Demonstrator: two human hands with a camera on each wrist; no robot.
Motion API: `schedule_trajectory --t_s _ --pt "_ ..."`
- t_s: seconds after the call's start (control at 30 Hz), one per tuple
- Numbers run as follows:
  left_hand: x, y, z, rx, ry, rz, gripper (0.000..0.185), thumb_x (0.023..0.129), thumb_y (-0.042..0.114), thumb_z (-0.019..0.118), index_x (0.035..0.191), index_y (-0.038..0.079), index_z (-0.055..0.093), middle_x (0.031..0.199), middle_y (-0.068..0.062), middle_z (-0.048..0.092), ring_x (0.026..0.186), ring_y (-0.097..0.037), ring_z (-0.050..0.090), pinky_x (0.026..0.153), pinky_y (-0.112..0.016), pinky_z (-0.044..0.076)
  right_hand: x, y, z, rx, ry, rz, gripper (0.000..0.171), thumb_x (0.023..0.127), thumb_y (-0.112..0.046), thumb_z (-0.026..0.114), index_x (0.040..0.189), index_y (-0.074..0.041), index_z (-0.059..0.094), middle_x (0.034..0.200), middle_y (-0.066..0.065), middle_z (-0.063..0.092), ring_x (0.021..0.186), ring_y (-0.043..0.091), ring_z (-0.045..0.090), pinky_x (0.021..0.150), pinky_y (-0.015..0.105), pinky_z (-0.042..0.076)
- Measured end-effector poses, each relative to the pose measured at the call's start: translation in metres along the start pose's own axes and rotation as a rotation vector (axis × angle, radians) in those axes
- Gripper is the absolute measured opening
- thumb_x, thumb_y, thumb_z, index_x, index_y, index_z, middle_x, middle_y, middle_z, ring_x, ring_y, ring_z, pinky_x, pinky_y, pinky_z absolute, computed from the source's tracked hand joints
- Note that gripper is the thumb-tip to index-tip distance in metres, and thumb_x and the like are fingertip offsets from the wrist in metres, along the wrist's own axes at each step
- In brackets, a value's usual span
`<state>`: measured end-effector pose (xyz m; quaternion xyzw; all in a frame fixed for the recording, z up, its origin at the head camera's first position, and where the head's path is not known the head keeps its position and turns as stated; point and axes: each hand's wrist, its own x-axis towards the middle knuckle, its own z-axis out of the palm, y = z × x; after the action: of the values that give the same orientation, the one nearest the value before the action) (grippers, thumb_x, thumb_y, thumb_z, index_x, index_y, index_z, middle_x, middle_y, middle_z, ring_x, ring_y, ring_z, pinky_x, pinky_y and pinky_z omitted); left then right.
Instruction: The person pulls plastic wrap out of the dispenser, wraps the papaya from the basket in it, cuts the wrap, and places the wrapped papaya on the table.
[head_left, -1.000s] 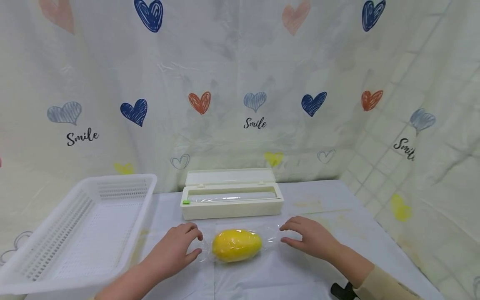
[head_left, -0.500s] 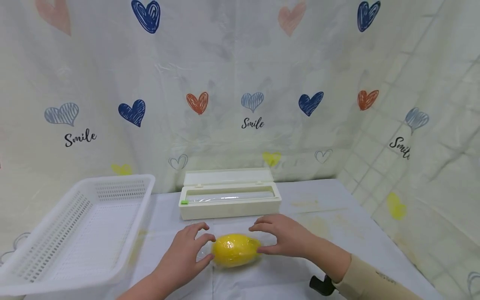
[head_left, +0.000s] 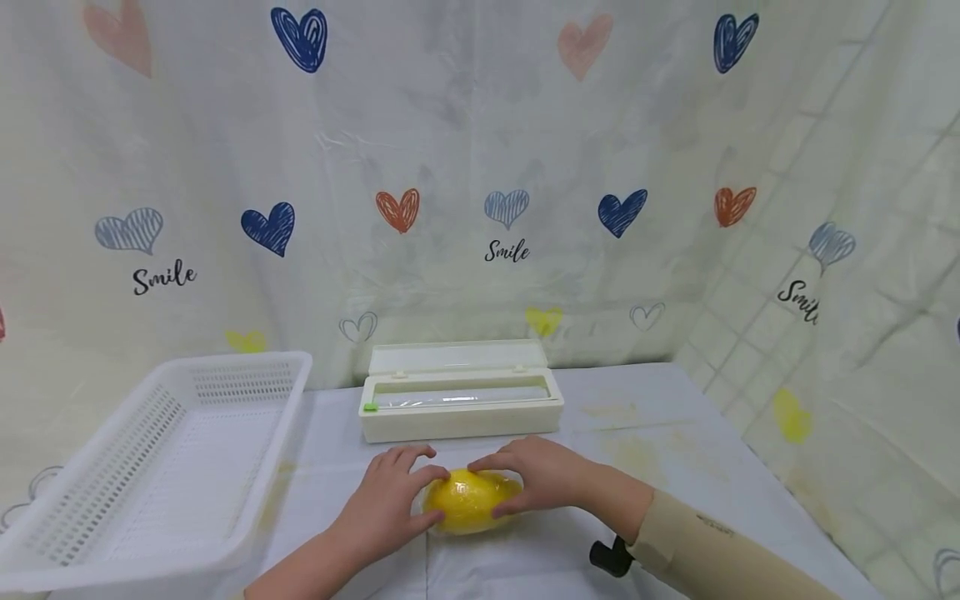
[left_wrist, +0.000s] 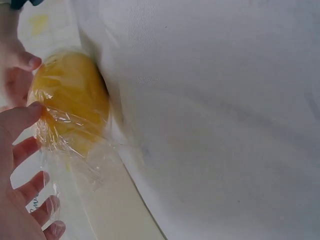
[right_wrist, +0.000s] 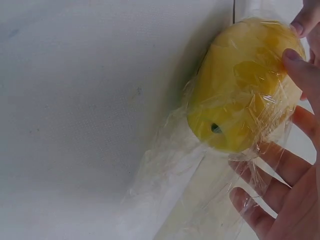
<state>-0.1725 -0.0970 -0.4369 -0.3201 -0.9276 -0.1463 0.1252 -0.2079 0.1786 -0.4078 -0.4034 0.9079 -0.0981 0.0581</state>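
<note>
A yellow oval fruit (head_left: 463, 502) lies wrapped in clear cling film in the head view, near the front of the table. At its left end my left hand (head_left: 382, 504) grips it between thumb and forefinger, the other fingers spread. My right hand (head_left: 546, 477) holds the right side in the same way, thumb in front and fingers behind. Loose cling film (left_wrist: 95, 170) hangs off the fruit in the left wrist view. Crinkled film (right_wrist: 265, 107) and a dark stem spot on the fruit show in the right wrist view, with several fingers behind the film.
Behind the fruit stands a white cling film dispenser box (head_left: 461, 423), lid raised, a roll (head_left: 461, 397) inside. A white perforated basket (head_left: 292, 433) occupies the left. White cloth (head_left: 622, 433) covers the table; a heart-printed curtain (head_left: 450, 125) hangs behind.
Both hands have moved inward from beside the film's ends onto the fruit. The right hand has travelled farther, to the left. The film ends are now gathered close against the fruit.
</note>
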Motion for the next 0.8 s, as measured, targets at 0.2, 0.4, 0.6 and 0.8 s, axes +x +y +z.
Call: schedule_trajectory --t_s 0.2,0.4,0.6,0.8 --pt "0.012 -0.004 -0.006 -0.021 -0.027 -0.007 0.038 0.080 0.042 0.080 0.115 0.030 0.070 0.133 -0.004 0.053 0.125 -0.034 0.045 0.103 -0.057 0.036 0.005 0.001 0.002 0.070 -0.017 0.063 0.061 0.081 -0.061 0.073 0.134 -0.033 0.059 0.112 -0.016 0.067 0.096 0.008 0.062 0.086 0.031 0.052" --pt "0.020 -0.008 -0.008 -0.024 -0.049 -0.075 0.041 0.083 0.038 0.078 0.121 0.029 0.068 0.137 -0.003 0.051 0.130 -0.034 0.042 0.108 -0.058 0.033 0.007 -0.003 0.005 0.122 -0.031 0.195 0.059 0.080 -0.063 0.072 0.130 -0.035 0.059 0.102 -0.013 0.070 0.091 0.009 0.062 0.083 0.034 0.053" --pt "0.004 -0.005 -0.006 -0.037 0.056 -0.153 0.042 0.084 0.038 0.078 0.121 0.025 0.065 0.129 -0.001 0.052 0.124 -0.027 0.046 0.104 -0.052 0.038 0.006 -0.007 0.007 0.201 -0.037 0.311 0.065 0.079 -0.062 0.073 0.136 -0.036 0.055 0.100 -0.013 0.069 0.090 0.010 0.061 0.080 0.037 0.053" --pt "-0.019 0.007 -0.011 -0.177 -0.030 -0.264 0.030 0.086 0.035 0.076 0.111 0.022 0.066 0.104 0.007 0.059 0.090 -0.013 0.057 0.075 -0.036 0.050 0.003 -0.004 0.008 0.258 -0.047 0.355 0.069 0.080 -0.062 0.072 0.142 -0.041 0.050 0.098 -0.012 0.066 0.087 0.009 0.057 0.072 0.031 0.052"
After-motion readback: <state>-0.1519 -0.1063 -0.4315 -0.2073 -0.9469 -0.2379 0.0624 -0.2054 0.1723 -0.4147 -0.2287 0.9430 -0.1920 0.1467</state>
